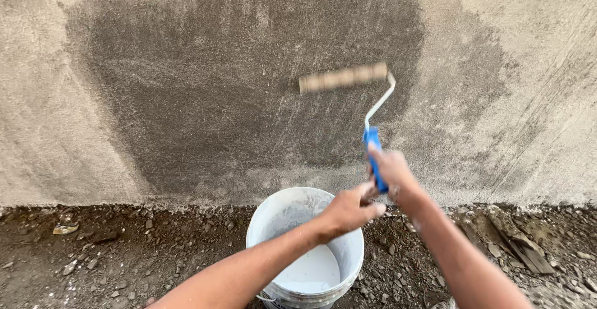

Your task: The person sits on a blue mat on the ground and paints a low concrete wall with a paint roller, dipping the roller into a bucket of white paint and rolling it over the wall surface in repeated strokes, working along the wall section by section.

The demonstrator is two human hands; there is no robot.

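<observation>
My right hand (392,169) grips the blue handle (373,153) of a paint roller. Its tan roller sleeve (343,78) lies almost level against the rough cement wall (535,97), inside a large dark wet patch (217,85). My left hand (349,208) closes around the lower end of the same handle, just below my right hand. Directly under both hands stands a white plastic bucket (267,222) on the ground, with pale whitish liquid (314,272) in its bottom.
The ground at the wall's foot is dark dirt strewn with small stones (124,253). Flat scraps of wood or debris (519,244) lie at the right. A pale stone (65,228) sits at the left. The wall's dry parts are light grey.
</observation>
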